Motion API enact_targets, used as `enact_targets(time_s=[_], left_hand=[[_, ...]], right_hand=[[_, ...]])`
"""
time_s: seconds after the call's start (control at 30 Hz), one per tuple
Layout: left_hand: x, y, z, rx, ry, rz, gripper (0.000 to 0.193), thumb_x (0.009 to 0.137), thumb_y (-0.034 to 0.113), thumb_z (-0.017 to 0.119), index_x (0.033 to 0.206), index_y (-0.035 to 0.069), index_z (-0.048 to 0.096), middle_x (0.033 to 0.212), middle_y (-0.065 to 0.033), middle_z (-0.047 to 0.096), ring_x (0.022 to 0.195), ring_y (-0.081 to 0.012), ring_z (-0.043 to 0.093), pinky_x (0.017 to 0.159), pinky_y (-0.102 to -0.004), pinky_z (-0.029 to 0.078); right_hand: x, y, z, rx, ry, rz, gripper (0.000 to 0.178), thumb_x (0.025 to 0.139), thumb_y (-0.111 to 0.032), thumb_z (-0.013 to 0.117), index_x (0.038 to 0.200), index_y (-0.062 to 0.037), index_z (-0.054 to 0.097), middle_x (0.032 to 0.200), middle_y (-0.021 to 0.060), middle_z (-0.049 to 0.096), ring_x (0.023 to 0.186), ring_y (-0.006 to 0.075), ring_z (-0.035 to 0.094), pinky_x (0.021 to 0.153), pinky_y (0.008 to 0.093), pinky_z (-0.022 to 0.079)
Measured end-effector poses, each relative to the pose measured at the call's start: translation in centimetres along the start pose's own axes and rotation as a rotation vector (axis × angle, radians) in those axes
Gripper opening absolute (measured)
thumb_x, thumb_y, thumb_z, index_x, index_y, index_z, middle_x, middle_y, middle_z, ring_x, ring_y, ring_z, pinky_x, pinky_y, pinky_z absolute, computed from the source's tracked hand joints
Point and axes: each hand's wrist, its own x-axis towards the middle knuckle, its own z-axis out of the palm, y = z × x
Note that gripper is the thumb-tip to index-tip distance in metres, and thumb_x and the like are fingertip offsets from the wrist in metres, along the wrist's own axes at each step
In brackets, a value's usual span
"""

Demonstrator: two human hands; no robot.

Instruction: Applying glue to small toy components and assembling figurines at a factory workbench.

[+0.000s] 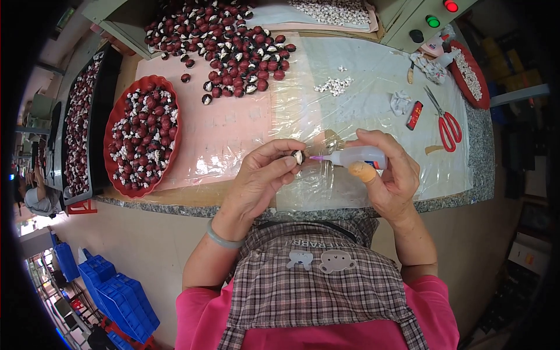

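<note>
My left hand [262, 175] pinches a small dark red bead-like piece with a white face [298, 156] between thumb and fingers. My right hand [388, 172] grips a small clear glue bottle [361, 156]; its purple nozzle tip [318, 157] points left and nearly touches the piece. One right finger wears a tan bandage. Both hands hover over the clear plastic sheet [361, 111] at the table's near edge.
A red oval tray [111, 134] of dark red and white pieces sits at left, a loose pile [227, 41] at the back, small white bits [333, 86] mid-table. Red scissors [446, 125], a red lighter [415, 115], another red tray [473, 76] lie at right. Black trays [81, 122] far left.
</note>
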Motion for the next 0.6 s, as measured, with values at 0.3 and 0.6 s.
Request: enact_targets(time_s=[0.3, 0.6], left_hand=[[-0.1, 0.0, -0.8, -0.019, 0.065, -0.013, 0.029, 0.089, 0.001, 0.058, 0.118, -0.004, 0.059, 0.101, -0.0112, 0.063, 0.080, -0.0104, 0.057, 0.071, -0.0174, 0.049], [0.3, -0.1, -1.0, 0.016, 0.005, 0.006, 0.028, 0.090, -0.001, 0.057, 0.118, -0.001, 0.061, 0.102, -0.0080, 0.063, 0.081, -0.0098, 0.057, 0.069, -0.0201, 0.046]], right_hand=[[0.8, 4.8, -1.5, 0.629, 0.089, 0.549, 0.045, 0.080, -0.001, 0.071, 0.118, -0.0011, 0.047, 0.112, 0.0100, 0.050, 0.088, 0.0158, 0.064, 0.073, 0.0264, 0.055], [3.9, 8.1, 0.0, 0.085, -0.057, 0.684, 0.028, 0.081, -0.003, 0.066, 0.108, -0.0024, 0.058, 0.091, 0.0091, 0.059, 0.087, 0.0190, 0.064, 0.074, 0.0319, 0.052]])
